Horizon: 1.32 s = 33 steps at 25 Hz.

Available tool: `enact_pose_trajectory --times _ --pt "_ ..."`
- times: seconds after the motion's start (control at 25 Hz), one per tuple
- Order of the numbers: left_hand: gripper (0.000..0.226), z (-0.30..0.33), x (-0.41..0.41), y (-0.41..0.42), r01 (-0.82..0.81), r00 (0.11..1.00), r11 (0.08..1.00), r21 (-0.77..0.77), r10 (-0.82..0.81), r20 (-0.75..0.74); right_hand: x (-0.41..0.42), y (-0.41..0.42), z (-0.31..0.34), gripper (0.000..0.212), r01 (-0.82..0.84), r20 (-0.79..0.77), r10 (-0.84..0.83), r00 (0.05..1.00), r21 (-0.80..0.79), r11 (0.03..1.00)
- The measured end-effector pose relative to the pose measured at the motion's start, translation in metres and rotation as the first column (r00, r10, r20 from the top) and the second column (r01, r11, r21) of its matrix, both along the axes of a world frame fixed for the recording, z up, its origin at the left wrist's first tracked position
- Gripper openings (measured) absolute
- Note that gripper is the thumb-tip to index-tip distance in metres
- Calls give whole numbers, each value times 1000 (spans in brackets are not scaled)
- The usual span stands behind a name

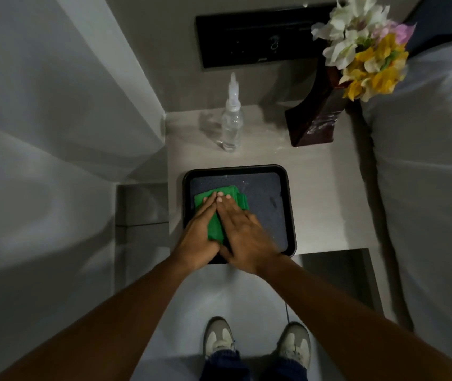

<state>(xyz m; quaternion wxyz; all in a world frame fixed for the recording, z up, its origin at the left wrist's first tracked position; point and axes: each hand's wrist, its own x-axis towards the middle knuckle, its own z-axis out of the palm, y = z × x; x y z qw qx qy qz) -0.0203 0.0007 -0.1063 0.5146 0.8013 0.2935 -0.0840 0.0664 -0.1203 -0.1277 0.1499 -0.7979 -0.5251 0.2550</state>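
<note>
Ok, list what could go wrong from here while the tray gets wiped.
1. The left hand and right hand press flat on the green cloth in the black tray, which sits at the table's front edge; a hard pull toward the body could slide it off.
2. The spray bottle stands upright just behind the tray; a long forward stroke might shove the tray into it and tip it.

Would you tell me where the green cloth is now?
Head view: the green cloth lies left in the black tray, under the left hand and right hand.
</note>
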Motion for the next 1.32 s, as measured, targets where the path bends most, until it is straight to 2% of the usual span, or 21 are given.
enact_pose_trajectory --times 0.08,0.16,0.24,0.36,0.48,0.52,0.6,0.64,0.68,0.72,0.76,0.84,0.92,0.96,1.08,1.16,1.28,1.32 --pt "90 1 -3 -6 -74 996 996 59 72 44 -9 6 1 90 4 111 7 994 -97 995" --pt "89 -4 -7 -9 -55 998 989 135 50 42 -17 13 -1 80 44 208 -17 978 -128 991" --pt "83 -6 -6 -10 -35 998 988 151 28 47 -22 16 -5 67 69 293 -31 956 -120 990" --pt "74 0 2 -6 -56 997 989 136 49 56 -15 19 -4 53 -4 403 30 915 -64 998" --pt "76 15 12 0 -12 1000 988 152 8 28 -4 22 10 46 -3 454 -1 891 9 1000" --pt "78 21 15 1 8 1000 989 145 -12 28 1 24 12 46 28 365 -34 931 22 999" --pt "78 37 27 -3 69 994 985 157 -81 67 15 20 23 47 194 23 -195 981 30 980" --pt "76 46 37 -7 118 983 975 189 -141 115 22 15 28 47 324 -150 -308 939 92 942" --pt "69 56 48 -10 161 960 958 239 -208 186 27 9 32 44 473 -286 -414 864 182 862" --pt "59 68 63 -14 186 922 932 312 -275 274 32 2 36 38 614 -391 -499 773 265 743" --pt "51 80 81 -17 182 875 903 388 -329 354 38 -4 39 32 750 -492 -576 653 312 584" --pt "47 104 123 -22 166 803 850 500 -411 432 53 -13 45 27 953 -675 -673 301 235 190" --pt "55 126 165 -21 205 763 732 650 -535 361 71 -15 48 28 991 -773 -634 2 86 -103" --pt "59 135 185 -17 247 738 617 747 -620 268 81 -17 49 34 982 -768 -638 -58 73 -177" --pt "68 159 246 1 304 607 235 923 -795 3 116 -16 45 51 970 -740 -671 -48 125 -208" --pt "74 171 281 15 323 559 72 943 -819 -129 142 -6 46 53 961 -728 -677 -108 98 -259" --pt "84 171 310 26 374 474 -161 913 -813 -337 163 17 46 71 967 -718 -694 -48 140 -212" --pt "86 169 314 26 373 438 -212 903 -818 -373 163 25 49 75 966 -723 -690 -36 153 -210"
